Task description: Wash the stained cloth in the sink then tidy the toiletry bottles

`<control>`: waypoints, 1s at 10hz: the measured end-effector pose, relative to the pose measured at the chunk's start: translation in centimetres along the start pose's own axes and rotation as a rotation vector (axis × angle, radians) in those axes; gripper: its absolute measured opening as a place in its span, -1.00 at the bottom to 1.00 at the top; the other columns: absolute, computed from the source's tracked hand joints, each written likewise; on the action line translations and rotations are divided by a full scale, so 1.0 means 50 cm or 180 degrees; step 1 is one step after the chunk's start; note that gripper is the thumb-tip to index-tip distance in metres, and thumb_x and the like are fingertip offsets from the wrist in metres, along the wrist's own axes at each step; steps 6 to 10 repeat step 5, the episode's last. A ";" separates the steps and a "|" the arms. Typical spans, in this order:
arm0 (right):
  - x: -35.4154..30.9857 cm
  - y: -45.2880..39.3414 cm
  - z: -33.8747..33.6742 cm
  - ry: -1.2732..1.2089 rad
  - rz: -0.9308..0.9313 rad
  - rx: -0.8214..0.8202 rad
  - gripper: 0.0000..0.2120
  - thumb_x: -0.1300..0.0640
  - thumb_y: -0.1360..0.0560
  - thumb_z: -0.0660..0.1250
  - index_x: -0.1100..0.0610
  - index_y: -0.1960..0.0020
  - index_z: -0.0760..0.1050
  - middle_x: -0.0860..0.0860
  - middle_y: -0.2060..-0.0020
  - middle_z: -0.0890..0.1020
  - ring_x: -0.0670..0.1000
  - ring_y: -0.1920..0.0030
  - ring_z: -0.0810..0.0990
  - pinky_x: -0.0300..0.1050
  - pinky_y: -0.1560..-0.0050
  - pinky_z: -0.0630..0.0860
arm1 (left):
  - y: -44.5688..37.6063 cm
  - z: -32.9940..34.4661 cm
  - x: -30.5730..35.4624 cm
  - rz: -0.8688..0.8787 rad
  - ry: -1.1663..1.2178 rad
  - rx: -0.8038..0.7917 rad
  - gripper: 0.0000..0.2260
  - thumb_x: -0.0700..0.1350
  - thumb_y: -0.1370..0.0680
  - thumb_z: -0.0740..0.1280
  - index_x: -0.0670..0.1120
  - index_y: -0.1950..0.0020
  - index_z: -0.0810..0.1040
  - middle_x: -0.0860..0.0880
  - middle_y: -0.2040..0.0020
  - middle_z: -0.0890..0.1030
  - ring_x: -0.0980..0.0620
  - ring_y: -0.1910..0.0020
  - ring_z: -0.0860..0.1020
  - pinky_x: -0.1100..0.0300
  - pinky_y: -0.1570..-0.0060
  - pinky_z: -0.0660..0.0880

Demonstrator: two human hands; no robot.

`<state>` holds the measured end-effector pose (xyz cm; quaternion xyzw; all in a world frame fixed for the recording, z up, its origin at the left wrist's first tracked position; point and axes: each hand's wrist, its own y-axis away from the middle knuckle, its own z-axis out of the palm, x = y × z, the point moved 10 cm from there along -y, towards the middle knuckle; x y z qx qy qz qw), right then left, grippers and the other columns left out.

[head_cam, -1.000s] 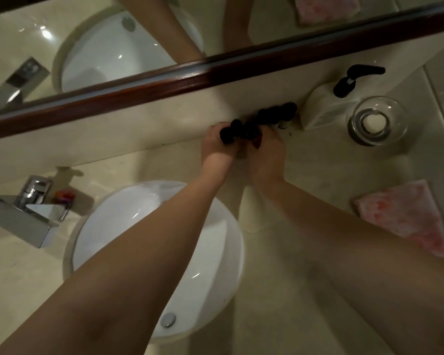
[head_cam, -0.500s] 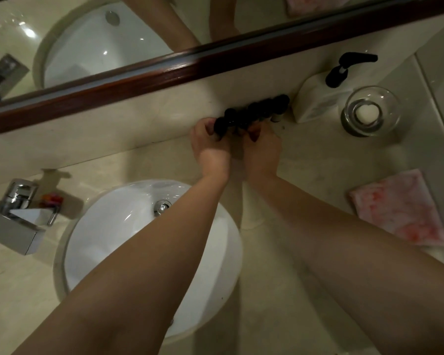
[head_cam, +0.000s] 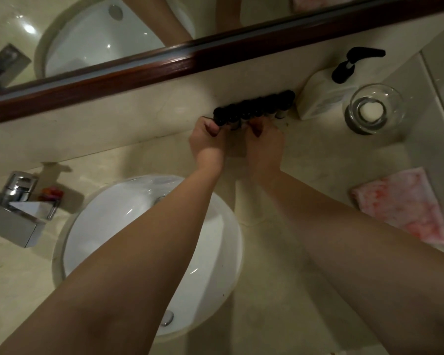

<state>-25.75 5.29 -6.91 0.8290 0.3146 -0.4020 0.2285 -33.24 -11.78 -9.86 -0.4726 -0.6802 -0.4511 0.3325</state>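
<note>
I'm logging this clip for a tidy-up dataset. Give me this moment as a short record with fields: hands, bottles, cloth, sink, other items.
left hand: grips the leftmost bottle of the row
right hand: fingers curled at the bottles mid-row
bottles: dark-capped, lined up against the wall under the mirror
cloth: pink-stained, folded flat on the counter, right side
sink: white round basin, no cloth in it
other items: pump dispenser, glass candle holder, faucet

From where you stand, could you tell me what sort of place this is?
Most likely a bathroom, perhaps a hotel's. A round white sink with a chrome faucet is set in a pale stone counter under a wood-framed mirror, and both hands are lining up small dark-capped toiletry bottles beside a soap dispenser.
</note>
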 end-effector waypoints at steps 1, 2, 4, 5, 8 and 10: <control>-0.001 -0.006 0.001 0.0032 0.0059 0.0003 -0.83 0.17 -0.50 0.30 0.18 -0.03 0.60 0.08 0.10 0.67 0.06 0.07 0.60 -0.27 0.18 0.28 | -0.005 0.001 0.002 -0.0028 -0.0044 -0.0064 -0.67 -0.26 -0.35 0.44 0.01 0.38 0.32 0.09 0.40 0.42 0.14 0.44 0.33 0.40 0.47 0.27; -0.002 -0.002 0.002 0.0047 -0.0014 -0.0047 -0.80 0.24 -0.47 0.27 0.18 -0.04 0.61 0.10 0.10 0.68 0.08 0.06 0.61 -0.26 0.16 0.29 | -0.003 -0.002 0.001 -0.0028 -0.0029 -0.0145 -0.69 -0.29 -0.37 0.41 0.02 0.37 0.34 0.10 0.39 0.43 0.12 0.41 0.35 0.41 0.46 0.27; -0.010 0.014 0.015 0.0069 -0.0080 -0.0349 -0.74 0.24 -0.50 0.25 0.17 -0.16 0.57 0.10 0.01 0.67 0.05 -0.01 0.60 -0.38 0.14 0.27 | 0.006 -0.016 -0.011 -0.0016 0.0226 -0.0333 -0.69 -0.39 -0.36 0.32 0.04 0.33 0.45 0.02 0.25 0.54 0.05 0.23 0.50 0.23 0.12 0.48; 0.000 0.026 0.002 0.0178 0.0095 -0.0395 -0.75 0.23 -0.51 0.22 0.17 -0.15 0.55 0.11 0.01 0.65 0.08 -0.01 0.59 -0.29 0.10 0.32 | 0.020 -0.028 -0.014 0.0089 0.0072 -0.0531 -0.70 -0.37 -0.38 0.38 0.05 0.24 0.49 0.00 0.14 0.56 0.07 0.13 0.53 0.28 0.03 0.49; 0.000 0.026 0.002 0.0178 0.0095 -0.0395 -0.75 0.23 -0.51 0.22 0.17 -0.15 0.55 0.11 0.01 0.65 0.08 -0.01 0.59 -0.29 0.10 0.32 | 0.020 -0.028 -0.014 0.0089 0.0072 -0.0531 -0.70 -0.37 -0.38 0.38 0.05 0.24 0.49 0.00 0.14 0.56 0.07 0.13 0.53 0.28 0.03 0.49; 0.000 0.026 0.002 0.0178 0.0095 -0.0395 -0.75 0.23 -0.51 0.22 0.17 -0.15 0.55 0.11 0.01 0.65 0.08 -0.01 0.59 -0.29 0.10 0.32 | 0.020 -0.028 -0.014 0.0089 0.0072 -0.0531 -0.70 -0.37 -0.38 0.38 0.05 0.24 0.49 0.00 0.14 0.56 0.07 0.13 0.53 0.28 0.03 0.49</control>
